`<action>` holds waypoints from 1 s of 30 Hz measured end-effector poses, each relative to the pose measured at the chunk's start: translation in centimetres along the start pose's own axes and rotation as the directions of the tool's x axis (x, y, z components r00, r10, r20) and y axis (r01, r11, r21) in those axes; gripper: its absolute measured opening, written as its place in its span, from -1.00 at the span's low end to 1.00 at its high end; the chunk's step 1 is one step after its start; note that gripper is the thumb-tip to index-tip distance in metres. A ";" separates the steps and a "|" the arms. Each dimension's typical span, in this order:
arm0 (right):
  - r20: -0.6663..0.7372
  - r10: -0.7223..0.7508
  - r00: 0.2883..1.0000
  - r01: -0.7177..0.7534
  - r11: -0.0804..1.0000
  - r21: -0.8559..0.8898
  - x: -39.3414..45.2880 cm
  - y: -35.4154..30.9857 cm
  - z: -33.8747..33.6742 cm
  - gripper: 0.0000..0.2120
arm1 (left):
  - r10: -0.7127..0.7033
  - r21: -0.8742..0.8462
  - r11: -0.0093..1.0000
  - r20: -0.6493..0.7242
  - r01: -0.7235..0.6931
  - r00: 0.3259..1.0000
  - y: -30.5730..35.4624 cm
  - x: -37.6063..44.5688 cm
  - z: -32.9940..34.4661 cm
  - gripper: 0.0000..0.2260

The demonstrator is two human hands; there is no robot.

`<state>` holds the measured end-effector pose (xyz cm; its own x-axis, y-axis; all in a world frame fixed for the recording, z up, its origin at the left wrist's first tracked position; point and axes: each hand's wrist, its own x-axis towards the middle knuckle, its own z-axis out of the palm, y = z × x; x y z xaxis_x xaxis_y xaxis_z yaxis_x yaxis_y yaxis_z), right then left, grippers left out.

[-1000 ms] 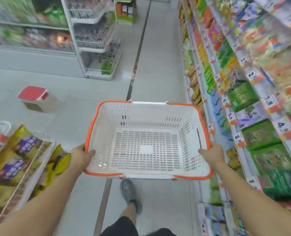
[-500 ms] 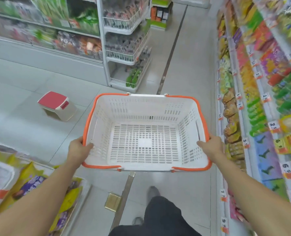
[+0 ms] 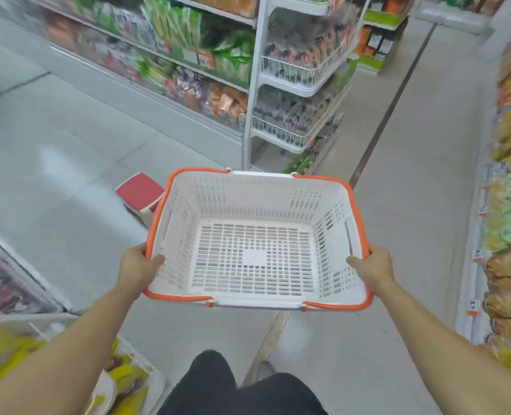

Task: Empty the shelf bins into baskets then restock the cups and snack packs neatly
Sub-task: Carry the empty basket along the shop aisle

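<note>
At the far left, low in the view, a wire bin (image 3: 134,381) holds yellow snack packs (image 3: 125,372); they are blurred and I cannot read them. Above it, the long shelf (image 3: 170,55) along the left side carries green, orange and dark packets, also blurred. On the grey floor (image 3: 68,175) near this shelf stands a small stool (image 3: 139,190) with a red top; the left wall of the basket hides one part of it.

The left hand (image 3: 137,269) is closed on the left rim of the basket (image 3: 255,302), with the thumb inside the wall and the other fingers under the orange edge. The basket is white with an orange rim, it is held level in front of the person's body, above the floor, and there is nothing in it. Its two orange handles lie folded down along the rim. Behind the basket stands a white rack (image 3: 296,85) with wire tiers full of dark small packets.

The right hand (image 3: 374,269) is closed on the right rim in the same way, thumb inside. Both forearms are stretched forward. Below the basket, black shorts (image 3: 218,384) and one grey shoe (image 3: 264,371) are visible, beside a dark strip (image 3: 392,94) which runs along the floor.

At the far right, the aisle shelf (image 3: 508,223) shows yellow, green and brown snack bags, with small price tags (image 3: 477,256) on its edges.
</note>
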<state>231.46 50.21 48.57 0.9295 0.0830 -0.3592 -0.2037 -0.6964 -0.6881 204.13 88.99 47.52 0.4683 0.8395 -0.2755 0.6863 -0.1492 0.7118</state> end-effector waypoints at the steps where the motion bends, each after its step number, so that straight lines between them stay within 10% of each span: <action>1: 0.009 -0.008 1.000 0.008 1.000 -0.004 1.7 -1.9 1.0 -0.77 | -0.017 -0.008 1.000 -0.008 0.017 1.000 0.4 1.9 -0.2 -0.76; 30: 0.169 -0.087 0.982 0.094 0.995 -0.037 36.8 -48.8 39.9 -0.76 | -0.270 -0.078 0.962 -0.081 0.264 0.960 6.2 61.9 -16.0 -0.78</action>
<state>263.30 115.65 43.77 0.8786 0.2620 -0.3994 -0.1038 -0.7114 -0.6951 228.51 148.41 45.22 0.2194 0.8880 -0.4042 0.7402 0.1184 0.6619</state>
